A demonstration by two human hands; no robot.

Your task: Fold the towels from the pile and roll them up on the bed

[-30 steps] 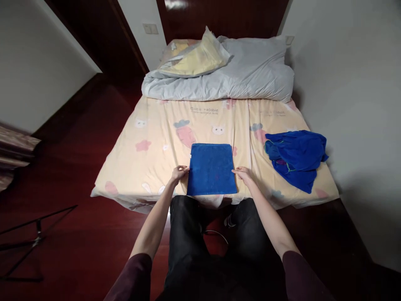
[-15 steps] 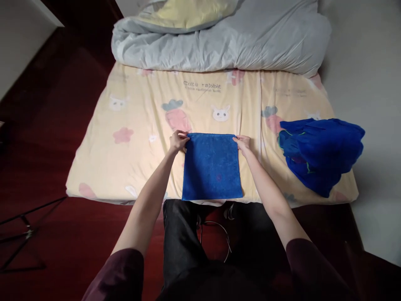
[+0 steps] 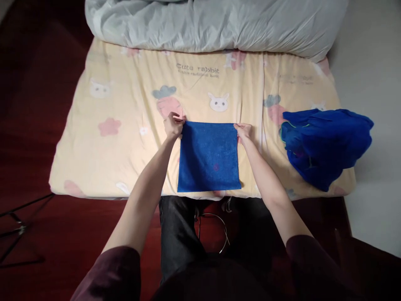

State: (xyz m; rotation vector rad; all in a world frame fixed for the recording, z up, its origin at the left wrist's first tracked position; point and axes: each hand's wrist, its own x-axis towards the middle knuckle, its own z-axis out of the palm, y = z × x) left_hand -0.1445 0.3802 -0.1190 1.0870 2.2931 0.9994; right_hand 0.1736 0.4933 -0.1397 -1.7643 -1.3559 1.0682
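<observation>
1. Both side edges of a blue towel (image 3: 209, 156) are where a second earlier the person's left hand (image 3: 173, 125) and right hand (image 3: 244, 131) are placed; now the two hands are at its far corners.

2. Fingers of the left hand close in a pinch on the towel's far left corner, just beside a pink carrot printed on the bed (image 3: 131, 104).

3. At the far right corner, the right hand grips the cloth between thumb and fingers, its knuckles facing up.

4. Squared and nearly flat, the towel lies at the middle of the bed's near edge, its far hem straight between the hands; whether that hem is raised off the bed, one cannot tell.

5. Toward the near right corner of the bed, well apart from the towel, sits a rumpled blue heap (image 3: 328, 146) of cloth showing green trim.

6. Across the bed's far end stretches a pale grey quilt (image 3: 213, 25), bunched in folds.

7. Dark trousers (image 3: 178, 234) show below the near edge, over a red-brown floor (image 3: 75, 234); a black stand (image 3: 20, 230) is off the near left corner.
</observation>
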